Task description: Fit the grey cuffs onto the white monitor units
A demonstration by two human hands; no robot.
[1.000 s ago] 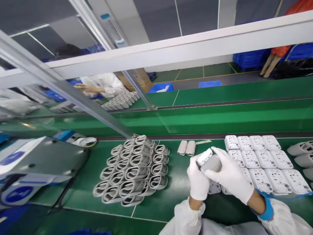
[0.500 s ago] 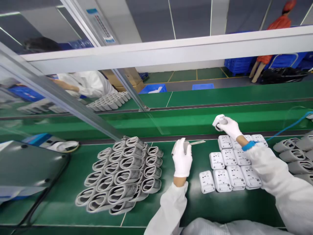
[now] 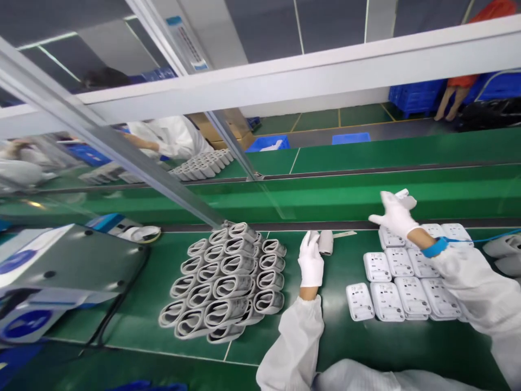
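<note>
1. Left hand (image 3: 311,260), white glove, lies palm down on the green surface (image 3: 337,336). Fingers are straight and together, laid flat over a grey sleeve (image 3: 308,235). The grip is flat, not curled round it, and only the sleeve's far end shows.
2. Second grey sleeve (image 3: 326,242) stands just beside at 3 o'clock of the first, untouched. A pale flat strip (image 3: 344,234) lies at 2 o'clock of it.
3. Right hand (image 3: 394,216), white glove, is reached out at 1 o'clock over the edge of the green belt (image 3: 325,196). Thumb is splayed wide and the fingertips touch a white-and-grey unit (image 3: 405,197). Cannot tell if the grip holds the unit or only touches it.
4. Blue wrist strap (image 3: 434,247) is on the right wrist, with a blue cord running to 3 o'clock.
5. White plates (image 3: 401,296) lie in rows on the surface under the right forearm.
6. Pile of grey shells (image 3: 228,277) lies at 9 o'clock of the left hand, stacked in overlapping rows, well apart from it.
7. More grey shells (image 3: 502,247) sit at the right edge.
8. Grey machine (image 3: 69,266) sits at far 9 o'clock, with a tape roll (image 3: 143,233) behind it.
9. Containers: blue bin (image 3: 271,144) at 12 o'clock on the floor has something white in it. Second blue bin (image 3: 350,138) beside it, contents hidden. Stacked blue crates (image 3: 415,95) at 1 o'clock, contents hidden.
10. A co-worker's sleeve (image 3: 175,138) is at 11 o'clock, behind a row of white units (image 3: 203,164).
</note>
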